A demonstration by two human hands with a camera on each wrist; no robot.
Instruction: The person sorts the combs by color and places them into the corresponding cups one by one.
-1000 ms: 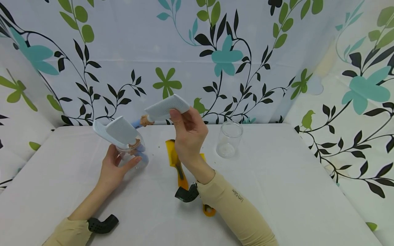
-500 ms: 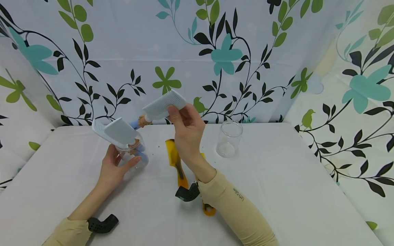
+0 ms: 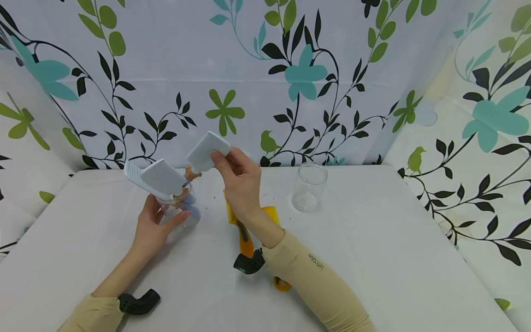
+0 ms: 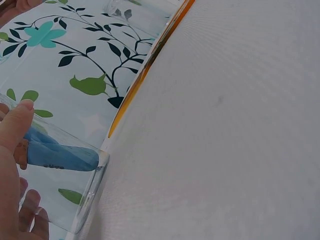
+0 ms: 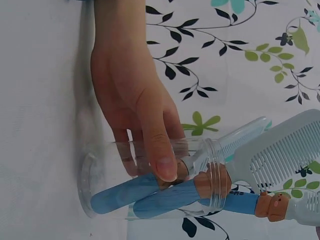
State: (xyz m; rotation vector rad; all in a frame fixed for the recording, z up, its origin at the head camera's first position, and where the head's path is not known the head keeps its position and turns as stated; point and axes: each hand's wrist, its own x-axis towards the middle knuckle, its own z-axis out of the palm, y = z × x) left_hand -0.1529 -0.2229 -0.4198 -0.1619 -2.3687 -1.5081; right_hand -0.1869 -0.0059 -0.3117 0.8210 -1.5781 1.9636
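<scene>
The table (image 3: pixel 373 258) is covered in plain white; the backdrop (image 3: pixel 265 69) is printed with black vines, green leaves and teal flowers on white; pale grey-white heads and blue handles with tan collars are seen on the two combs (image 3: pixel 159 177); both jars (image 3: pixel 309 186) are clear; an orange-yellow comb (image 3: pixel 236 216) is seen; beige sleeves (image 3: pixel 315 281) are worn.

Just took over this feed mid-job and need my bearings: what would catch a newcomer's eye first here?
First, the right hand, raised at the table's middle, pinching a white comb with its blue handle angled down into the clear jar. The left hand grips that jar, which already holds another white comb. Behind the right forearm lie yellow combs, with an empty jar farther right.
</scene>
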